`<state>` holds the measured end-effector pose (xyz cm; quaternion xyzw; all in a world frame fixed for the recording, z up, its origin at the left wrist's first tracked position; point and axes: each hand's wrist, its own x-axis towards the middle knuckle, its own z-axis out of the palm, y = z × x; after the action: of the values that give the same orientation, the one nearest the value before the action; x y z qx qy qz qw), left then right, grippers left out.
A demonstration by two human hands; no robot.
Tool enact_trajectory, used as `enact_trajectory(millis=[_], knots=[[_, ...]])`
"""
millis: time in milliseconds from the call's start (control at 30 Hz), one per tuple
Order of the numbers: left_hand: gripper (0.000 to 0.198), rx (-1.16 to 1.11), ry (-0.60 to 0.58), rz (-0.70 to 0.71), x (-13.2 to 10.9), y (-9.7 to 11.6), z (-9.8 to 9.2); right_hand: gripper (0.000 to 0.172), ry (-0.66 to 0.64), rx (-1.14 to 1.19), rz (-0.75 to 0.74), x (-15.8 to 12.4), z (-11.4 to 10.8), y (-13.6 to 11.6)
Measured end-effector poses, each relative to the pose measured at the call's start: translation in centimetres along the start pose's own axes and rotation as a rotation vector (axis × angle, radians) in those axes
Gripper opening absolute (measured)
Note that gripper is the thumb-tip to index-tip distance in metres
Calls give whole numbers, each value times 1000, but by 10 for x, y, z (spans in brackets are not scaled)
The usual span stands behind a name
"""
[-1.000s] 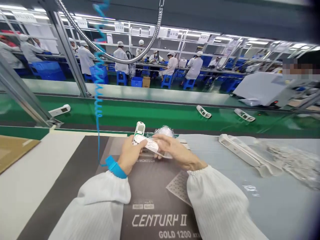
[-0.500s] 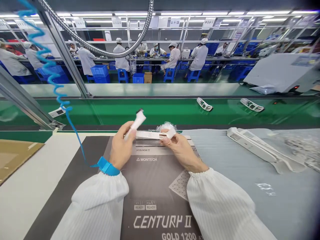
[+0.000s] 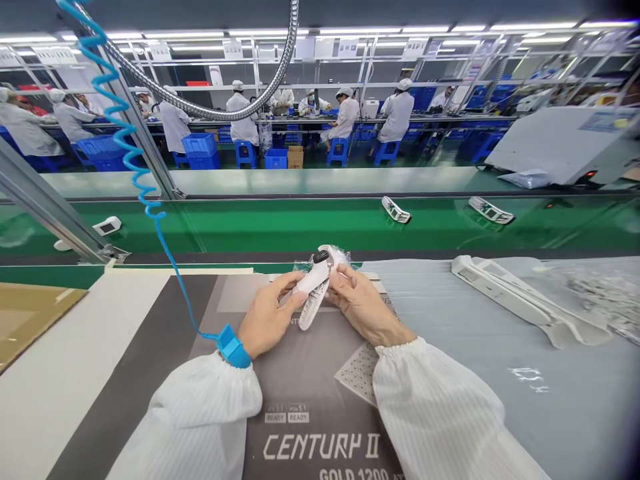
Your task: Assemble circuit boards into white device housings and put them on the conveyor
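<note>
My left hand (image 3: 270, 315) is closed on a white plastic handle-shaped part (image 3: 311, 279) with a black round end (image 3: 321, 256). My right hand (image 3: 366, 308) pinches a curved white plastic shell (image 3: 315, 308), whose ribbed inner side shows. The two pieces meet at an angle between my hands, over the dark printed box (image 3: 320, 373). My fingers hide part of both pieces. Clear plastic wrap (image 3: 345, 256) lies just behind them. A blue strap (image 3: 234, 347) with a coiled blue cord (image 3: 131, 150) circles my left wrist.
Several long white shells (image 3: 525, 297) lie on the grey mat at right, beside clear bags (image 3: 607, 297). White parts (image 3: 396, 209) sit on the green conveyor (image 3: 280, 227). Cardboard (image 3: 35, 317) is at left. A metal post (image 3: 135, 127) and hose (image 3: 240, 112) stand ahead; co-workers sit beyond.
My left hand has brought the black-ended part down and right against the shell, which has swung from lying crosswise to slanting towards me. The parts on the conveyor have shifted left.
</note>
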<state>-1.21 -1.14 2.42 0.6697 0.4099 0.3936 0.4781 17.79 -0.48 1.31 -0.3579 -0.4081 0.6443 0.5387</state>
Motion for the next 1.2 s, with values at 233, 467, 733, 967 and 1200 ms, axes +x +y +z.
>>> enact_trajectory(millis=[233,467,733,967,1200], knots=[[35,-102,132,-35,2,0,6,50,51,33,-56,-1,11,2],[30,-113,54,-43,0,1,4,38,31,-40,-31,-5,18,-2],[37,-304,114,-143,2,2,10,34,-17,-86,-9,-4,17,3],[36,-70,119,34,-2,6,11,44,-44,-74,-69,-7,29,3],[54,717,-68,16,-14,16,39,49,224,287,51,-1,19,5]])
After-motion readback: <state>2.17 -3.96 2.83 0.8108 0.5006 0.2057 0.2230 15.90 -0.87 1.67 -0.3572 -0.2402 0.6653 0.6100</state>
